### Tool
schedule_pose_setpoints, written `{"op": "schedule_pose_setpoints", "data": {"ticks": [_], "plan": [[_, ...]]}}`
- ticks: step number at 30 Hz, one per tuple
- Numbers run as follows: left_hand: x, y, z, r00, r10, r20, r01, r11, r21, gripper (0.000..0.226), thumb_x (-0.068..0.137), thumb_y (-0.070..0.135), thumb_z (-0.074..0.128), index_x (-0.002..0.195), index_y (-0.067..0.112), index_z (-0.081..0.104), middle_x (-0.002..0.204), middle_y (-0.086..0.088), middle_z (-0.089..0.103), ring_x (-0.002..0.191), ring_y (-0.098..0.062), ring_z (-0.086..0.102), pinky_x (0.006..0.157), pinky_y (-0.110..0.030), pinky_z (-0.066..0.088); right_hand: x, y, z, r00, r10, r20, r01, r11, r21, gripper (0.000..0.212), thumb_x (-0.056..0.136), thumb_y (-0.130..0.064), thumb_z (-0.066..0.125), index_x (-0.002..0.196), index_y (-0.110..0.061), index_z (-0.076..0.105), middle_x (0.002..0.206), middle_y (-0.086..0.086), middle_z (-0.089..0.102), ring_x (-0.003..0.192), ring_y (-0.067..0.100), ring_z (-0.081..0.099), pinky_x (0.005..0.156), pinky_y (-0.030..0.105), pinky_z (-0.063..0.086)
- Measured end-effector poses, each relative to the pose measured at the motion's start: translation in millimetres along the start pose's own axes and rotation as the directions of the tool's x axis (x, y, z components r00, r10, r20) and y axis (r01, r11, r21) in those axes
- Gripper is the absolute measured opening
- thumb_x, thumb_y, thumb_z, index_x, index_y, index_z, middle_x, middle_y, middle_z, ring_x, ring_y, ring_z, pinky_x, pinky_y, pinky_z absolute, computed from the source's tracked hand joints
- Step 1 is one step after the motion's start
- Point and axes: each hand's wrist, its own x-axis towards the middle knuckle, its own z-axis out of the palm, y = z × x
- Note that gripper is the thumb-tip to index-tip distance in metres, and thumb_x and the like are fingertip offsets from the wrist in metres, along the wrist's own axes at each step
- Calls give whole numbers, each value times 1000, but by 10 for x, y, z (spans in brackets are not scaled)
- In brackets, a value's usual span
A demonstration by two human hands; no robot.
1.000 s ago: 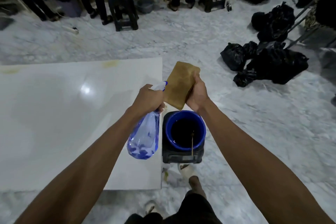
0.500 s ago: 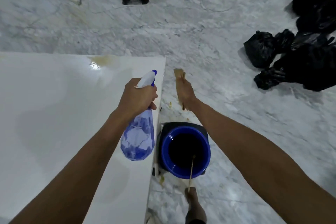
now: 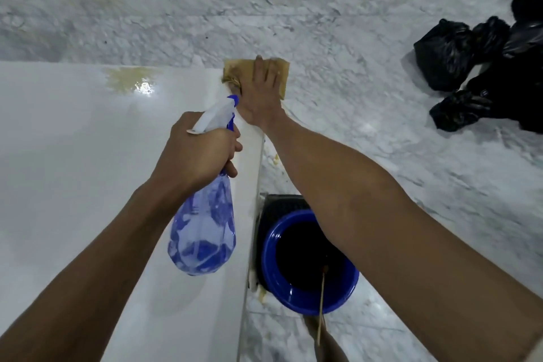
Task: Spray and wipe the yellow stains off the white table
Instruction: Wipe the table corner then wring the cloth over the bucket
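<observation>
Glistening yellow stain (image 3: 129,81) marks the white table's (image 3: 73,156) far edge.

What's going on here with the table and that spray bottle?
A person is cleaning a white table. The left hand grips a blue spray bottle above the table. The right hand presses a brown cloth flat on the table's far right corner. A yellow stain remains left of the cloth. A blue bucket sits on the floor beside the table.
</observation>
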Motion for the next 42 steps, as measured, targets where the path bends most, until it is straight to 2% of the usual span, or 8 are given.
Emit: {"op": "schedule_pose_setpoints", "data": {"ticks": [6, 10, 15, 21, 27, 31, 34, 42], "plan": [[-68, -58, 54, 999, 0, 51, 0, 1000, 8, 20, 95, -3, 53, 80, 4, 64, 83, -19, 71, 33, -13, 58, 42, -21, 53, -108, 52, 72, 996, -69, -58, 71, 997, 38, 55, 105, -47, 24, 157, -29, 24, 166, 18, 5, 150, 48, -4, 121, 60, 2], [-203, -24, 133, 998, 40, 57, -40, 999, 0, 17, 82, 5, 55, 88, -8, 64, 90, -29, 72, 36, -19, 57, 61, -37, 51, -342, 43, 26, 992, -112, -56, 112, 994, -2, 68, 98, -40, 5, 159, -14, 17, 164, 23, 9, 150, 51, 0, 121, 57, 1], [-389, -14, 198, 997, 44, 61, -48, 997, 54, 21, 77, -2, 51, 90, -12, 65, 89, -29, 72, 35, -16, 59, 61, -36, 54, -676, -48, 188, 992, -102, -79, 105, 993, 45, 66, 101, -55, 33, 157, -22, 27, 164, 22, 15, 149, 52, -2, 119, 54, -1], [-625, -46, 289, 992, 126, 29, -129, 977, 168, 22, 79, -9, 50, 60, 3, 54, 42, -3, 50, 33, -13, 58, 39, -20, 49, -1258, -156, 160, 974, -159, -162, 197, 946, 257, 72, 93, -46, 42, 152, -5, 35, 158, 32, 24, 146, 58, 5, 118, 65, 10], [-923, -204, 356, 991, 129, 22, -131, 972, 194, 9, 74, -8, 50, 74, -9, 59, 49, -9, 57, 46, -22, 60, 49, -28, 53, -1948, -260, 144, 939, 17, -343, 197, 793, 576, 69, 75, 3, 76, 132, 24, 44, 140, 47, 38, 136, 63, 30, 112, 71, 22], [-1117, -379, 330, 994, 110, -21, -103, 974, 204, 45, 66, 8, 57, 106, -14, 63, 83, -23, 61, 73, -38, 65, 65, -39, 59, -2085, -351, 434, 951, -102, -292, 237, 848, 475, 72, 88, -36, 50, 150, -2, 39, 155, 34, 27, 146, 58, 6, 119, 65, -3], [-1352, -493, 299, 996, 85, -37, -75, 973, 216, 52, 63, 13, 56, 112, -5, 63, 89, -22, 63, 80, -39, 68, 70, -42, 63, -2077, -432, 782, 966, -187, -177, 224, 950, 216, 68, 94, -55, 25, 157, -30, 25, 164, 20, 18, 150, 50, -1, 118, 66, 2], [-1932, -952, 286, 994, 45, -102, -22, 977, 214, 19, 71, 5, 54, 87, 0, 61, 80, -22, 60, 77, -39, 65, 70, -38, 59, -2784, -680, 1231, 967, -223, -126, 232, 971, 59, 64, 97, -66, 20, 156, -42, 12, 165, 12, 18, 150, 50, -1, 117, 67, -1]]}}
